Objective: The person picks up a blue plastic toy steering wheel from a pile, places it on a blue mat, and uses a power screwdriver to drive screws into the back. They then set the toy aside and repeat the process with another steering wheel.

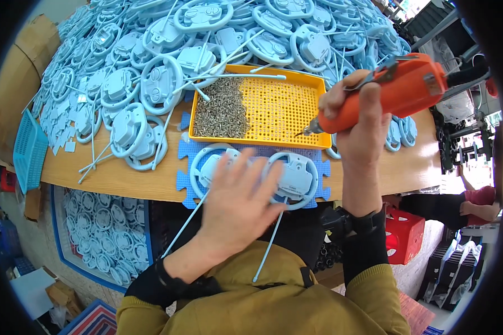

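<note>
My right hand (359, 131) is wrapped round an orange electric screwdriver (399, 100), raised to the right, its bit pointing left near the tray's front right corner. My left hand (235, 204) is spread, slightly blurred, over two light-blue plastic toy steering wheels; whether it touches them I cannot tell. The left wheel (198, 170) is partly hidden by the fingers; the right wheel (299, 178) shows its back housing. Both lie on a blue foam mat (183, 180), thin rods hanging toward me. Behind them sits a yellow perforated tray (257, 142) with small screws (221, 109) heaped at its left.
A large pile of similar blue wheels (162, 84) covers the table's back and left. A turquoise basket (31, 151) stands at the left edge. Below left is a crate of blue parts (106, 229); below right, a red crate (405, 234). Another person (478, 209) is at far right.
</note>
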Tool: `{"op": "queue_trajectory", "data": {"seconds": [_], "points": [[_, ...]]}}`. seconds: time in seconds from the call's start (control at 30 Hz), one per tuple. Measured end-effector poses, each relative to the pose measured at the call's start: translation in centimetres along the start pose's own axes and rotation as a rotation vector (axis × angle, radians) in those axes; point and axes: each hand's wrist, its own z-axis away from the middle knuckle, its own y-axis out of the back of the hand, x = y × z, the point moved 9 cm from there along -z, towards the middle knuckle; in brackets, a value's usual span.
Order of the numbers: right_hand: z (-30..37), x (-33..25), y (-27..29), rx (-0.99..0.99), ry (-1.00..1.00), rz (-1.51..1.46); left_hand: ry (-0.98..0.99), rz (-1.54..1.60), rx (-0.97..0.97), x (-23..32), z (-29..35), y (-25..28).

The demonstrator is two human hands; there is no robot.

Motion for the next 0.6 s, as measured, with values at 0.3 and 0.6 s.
{"op": "queue_trajectory", "data": {"seconds": [0.3, 0.6], "points": [[-0.4, 2.6, 0.0, -0.023, -0.020, 0.013, 0.343, -0.212, 0.092, -6.6, 4.0, 2.8], [-0.2, 2.6, 0.1, -0.008, -0.030, 0.037, 0.284, -0.146, 0.088, -6.1, 3.1, 2.2]]}}
